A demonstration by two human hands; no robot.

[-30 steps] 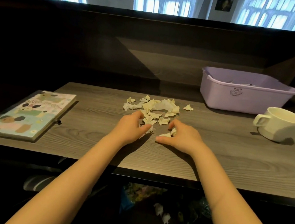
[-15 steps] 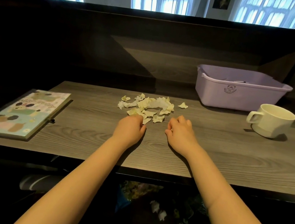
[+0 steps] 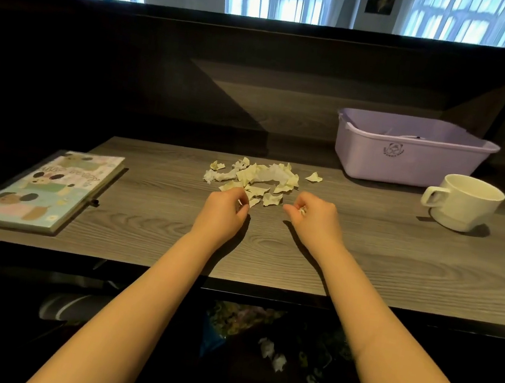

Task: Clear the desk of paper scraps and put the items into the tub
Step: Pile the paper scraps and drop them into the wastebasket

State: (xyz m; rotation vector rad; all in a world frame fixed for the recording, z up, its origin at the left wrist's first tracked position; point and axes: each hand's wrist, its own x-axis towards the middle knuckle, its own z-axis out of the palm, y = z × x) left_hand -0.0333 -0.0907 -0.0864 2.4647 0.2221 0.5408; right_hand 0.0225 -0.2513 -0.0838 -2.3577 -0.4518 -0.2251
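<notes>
A heap of pale yellow and white paper scraps (image 3: pixel 258 177) lies in the middle of the grey wooden desk (image 3: pixel 365 259), with one stray scrap (image 3: pixel 314 177) to its right. My left hand (image 3: pixel 224 211) sits at the heap's near edge, fingers curled round a small white scrap. My right hand (image 3: pixel 312 219) is a little to the right, also curled round small scraps. A lilac plastic tub (image 3: pixel 409 151) stands at the back right, something white inside it. A white mug (image 3: pixel 464 201) stands in front of the tub's right end.
A notebook with a cartoon cover (image 3: pixel 50 189) lies at the desk's left end. A dark partition wall (image 3: pixel 163 75) rises behind the desk. More scraps and clutter lie on the floor (image 3: pixel 274 353) under the desk's front edge.
Both hands moved forward to the heap's near edge, then drew apart with fingers curled round small scraps. The loose scraps near the hands are gathered up against the heap.
</notes>
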